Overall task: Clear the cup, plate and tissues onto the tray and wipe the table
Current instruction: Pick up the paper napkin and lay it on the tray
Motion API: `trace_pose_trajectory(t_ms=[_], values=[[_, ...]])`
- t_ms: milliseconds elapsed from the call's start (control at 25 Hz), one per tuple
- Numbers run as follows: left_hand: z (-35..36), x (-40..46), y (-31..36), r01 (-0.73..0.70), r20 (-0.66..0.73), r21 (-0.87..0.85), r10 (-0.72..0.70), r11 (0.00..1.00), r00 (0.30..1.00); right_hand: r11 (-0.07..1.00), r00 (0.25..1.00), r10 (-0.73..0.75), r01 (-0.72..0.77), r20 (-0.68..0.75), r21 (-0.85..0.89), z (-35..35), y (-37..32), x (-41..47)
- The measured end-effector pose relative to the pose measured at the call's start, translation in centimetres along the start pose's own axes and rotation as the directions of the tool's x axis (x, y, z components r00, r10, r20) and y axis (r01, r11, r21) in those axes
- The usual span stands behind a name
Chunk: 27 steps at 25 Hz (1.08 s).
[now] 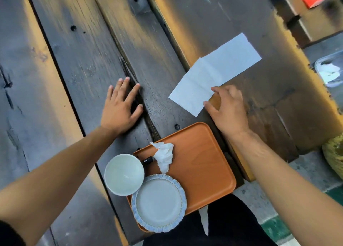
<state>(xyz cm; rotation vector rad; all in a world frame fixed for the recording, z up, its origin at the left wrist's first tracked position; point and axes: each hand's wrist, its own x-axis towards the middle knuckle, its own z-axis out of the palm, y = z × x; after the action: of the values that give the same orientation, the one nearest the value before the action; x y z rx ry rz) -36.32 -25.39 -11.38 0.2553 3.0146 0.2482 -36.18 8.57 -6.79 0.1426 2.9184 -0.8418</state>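
A dark plank table (89, 56) fills the view. Both bare forearms reach up from the lower corners toward twelve o'clock. The left arm runs from eight o'clock to the centre, where the left hand (121, 108) lies palm-down on the wood, fingers straight and spread, thumb out to the side, holding nothing. The right arm comes in from four o'clock; the right hand (229, 109) rests at the table's right part, its fingers bent, thumb and forefinger tips touching the near corner of a flat white tissue (215, 73) that is spread out at about one o'clock from the centre. Whether it pinches the sheet or only presses it cannot be told.

An orange tray (202, 162) sits at six o'clock, overhanging the table's near edge. On its near left corner lies a pale plate (158, 203) with a blue fluted rim. Touching it at ten o'clock stands a pale cup (124, 174), over the tray's left edge. A crumpled tissue (164, 155) lies on the tray just at the cup's two o'clock.
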Motion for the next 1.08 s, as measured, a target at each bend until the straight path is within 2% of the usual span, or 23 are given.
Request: trace_pose_trajectory(t_ms=[80,200,480,1080], values=[[0.4,2.3,0.7,-0.068,0.006,0.022,0.067,0.997,0.998,1.0,1.0,-0.006,0.006,-0.014,-0.01,0.3,0.0,1.6],[1.1,4.0,1.6,-0.067,0.02,0.031,0.067,0.997,0.998,0.998,0.999,-0.044,0.045,0.019,-0.054,1.0,-0.2,3.8],[2.6,4.0,1.7,-0.068,-0.092,0.018,0.07,0.997,0.993,0.965,0.993,-0.099,0.112,0.068,-0.235,3.0,-0.6,5.3],[2.9,4.1,1.5,-0.074,-0.147,-0.007,0.072,0.997,0.986,0.983,0.985,-0.173,0.173,0.006,-0.067,3.5,-1.5,3.6]])
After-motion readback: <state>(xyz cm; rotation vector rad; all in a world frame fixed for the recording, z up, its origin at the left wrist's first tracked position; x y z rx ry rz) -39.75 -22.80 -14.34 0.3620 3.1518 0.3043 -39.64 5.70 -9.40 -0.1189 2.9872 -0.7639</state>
